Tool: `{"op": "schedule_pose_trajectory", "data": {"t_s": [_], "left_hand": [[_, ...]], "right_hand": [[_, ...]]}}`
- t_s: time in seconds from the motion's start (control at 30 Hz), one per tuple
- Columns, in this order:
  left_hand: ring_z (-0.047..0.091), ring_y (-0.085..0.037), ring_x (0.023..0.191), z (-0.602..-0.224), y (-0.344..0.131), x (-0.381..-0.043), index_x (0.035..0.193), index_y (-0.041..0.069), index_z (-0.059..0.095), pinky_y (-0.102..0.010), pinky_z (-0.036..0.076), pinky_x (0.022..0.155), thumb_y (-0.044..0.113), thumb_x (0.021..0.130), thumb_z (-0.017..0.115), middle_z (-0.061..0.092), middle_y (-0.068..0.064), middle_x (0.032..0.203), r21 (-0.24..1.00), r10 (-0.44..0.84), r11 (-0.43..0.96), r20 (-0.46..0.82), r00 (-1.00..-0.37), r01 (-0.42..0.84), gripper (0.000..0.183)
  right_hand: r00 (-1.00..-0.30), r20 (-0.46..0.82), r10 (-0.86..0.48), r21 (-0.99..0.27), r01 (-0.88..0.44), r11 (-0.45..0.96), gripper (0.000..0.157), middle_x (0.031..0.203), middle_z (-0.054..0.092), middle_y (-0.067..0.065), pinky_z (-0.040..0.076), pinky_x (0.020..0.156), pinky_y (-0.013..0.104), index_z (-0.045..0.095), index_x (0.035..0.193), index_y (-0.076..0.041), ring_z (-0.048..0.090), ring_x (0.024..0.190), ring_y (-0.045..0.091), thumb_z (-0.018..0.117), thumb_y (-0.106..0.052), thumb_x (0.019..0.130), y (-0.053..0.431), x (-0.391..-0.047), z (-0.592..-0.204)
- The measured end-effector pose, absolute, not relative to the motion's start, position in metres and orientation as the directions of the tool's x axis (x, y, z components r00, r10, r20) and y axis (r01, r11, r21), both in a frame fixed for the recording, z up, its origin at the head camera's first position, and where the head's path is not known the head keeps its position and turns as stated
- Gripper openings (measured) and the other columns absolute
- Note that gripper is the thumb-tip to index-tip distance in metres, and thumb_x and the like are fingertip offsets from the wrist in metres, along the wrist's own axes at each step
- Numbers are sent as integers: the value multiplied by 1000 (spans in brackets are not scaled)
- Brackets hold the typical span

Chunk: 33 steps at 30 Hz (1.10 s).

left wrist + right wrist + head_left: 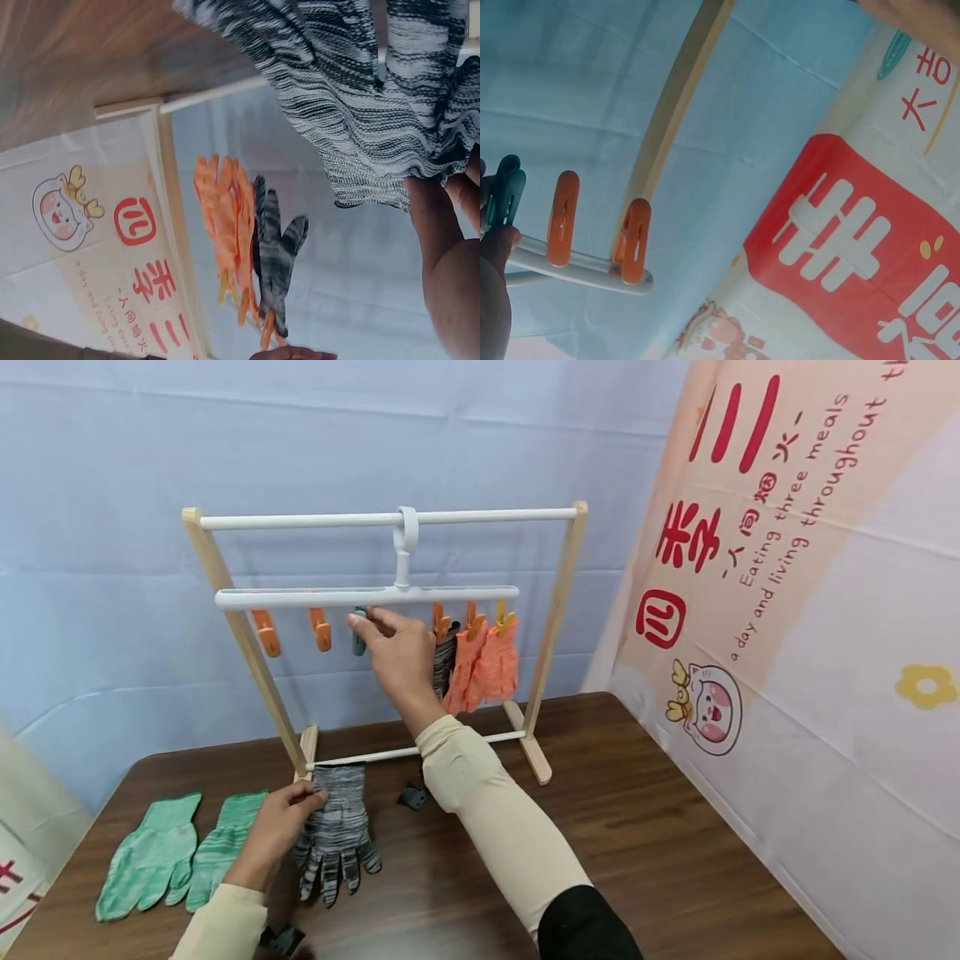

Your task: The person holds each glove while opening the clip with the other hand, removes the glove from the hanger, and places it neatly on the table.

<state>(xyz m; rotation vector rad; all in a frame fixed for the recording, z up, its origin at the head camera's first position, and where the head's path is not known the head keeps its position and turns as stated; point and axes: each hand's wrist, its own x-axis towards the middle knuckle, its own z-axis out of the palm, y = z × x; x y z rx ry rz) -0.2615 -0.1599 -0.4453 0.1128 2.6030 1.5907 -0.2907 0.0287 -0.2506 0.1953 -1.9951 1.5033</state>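
My left hand (276,825) pinches the cuff of a black-and-grey knit glove (341,822), which hangs fingers down at the foot of the rack. In the left wrist view, thumb and fingers grip the edge of that glove (375,127). Up at the white hanger bar (315,598), my right hand (405,662) holds a dark green clothespin (507,191) between thumb and fingers. To its right, another grey glove (444,664) and coral gloves (495,664) hang from clothespins, the grey one partly behind my hand.
Two orange clothespins (322,631) hang bare on the bar's left. The hanger hooks over the wooden rack's top rail (300,521). Green gloves (150,856) lie on the table (600,843) at left. Small black pieces (412,796) lie near the rack and front edge.
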Motion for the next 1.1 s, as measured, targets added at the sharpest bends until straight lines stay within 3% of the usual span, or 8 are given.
{"op": "schedule_pose_trajectory", "data": {"t_s": [0.2,0.47,0.57,0.73,0.9,1.1], "left_hand": [[40,-22,76,-460,-168,-264,102,4,56,-34,32,61,30,93,52,50,-9,93,861,92,509,-57,-994,-2,27],[36,-19,56,-483,-167,-266,100,4,57,-32,30,50,19,92,53,43,-6,70,844,46,535,-70,-996,-35,18],[37,-18,55,-486,-168,-264,102,2,58,-31,30,49,18,92,53,46,-6,70,828,33,560,-54,-998,-26,19],[43,-18,54,-485,-168,-260,108,3,61,-31,33,47,18,90,57,56,-6,73,717,48,695,26,-998,53,24],[41,-16,46,-484,-167,-257,97,6,64,-30,31,42,20,89,59,49,-2,58,590,71,799,92,-993,112,17],[39,-15,42,-486,-166,-254,94,6,64,-29,29,40,20,87,62,46,-1,53,507,86,851,113,-990,132,16]], "right_hand": [[-785,577,228,-804,-495,331,36,84,69,-10,47,60,21,70,106,-16,61,71,-1,68,-40,79,25,-291,-252],[-787,576,220,-804,-498,323,37,86,68,-9,48,63,23,70,107,-15,62,73,0,68,-40,80,29,-291,-257],[-797,563,220,-815,-491,307,39,87,68,-8,49,65,23,69,108,-15,62,75,1,68,-41,79,28,-292,-259],[-807,547,222,-827,-480,294,41,89,68,-8,50,66,24,68,110,-15,62,77,1,68,-42,79,28,-291,-261],[-806,546,229,-826,-472,308,41,89,68,-8,49,67,24,68,110,-14,62,77,1,68,-41,79,28,-291,-260],[-807,545,228,-825,-467,318,39,88,68,-9,49,67,25,69,109,-16,62,77,1,68,-42,79,27,-291,-260]]}}
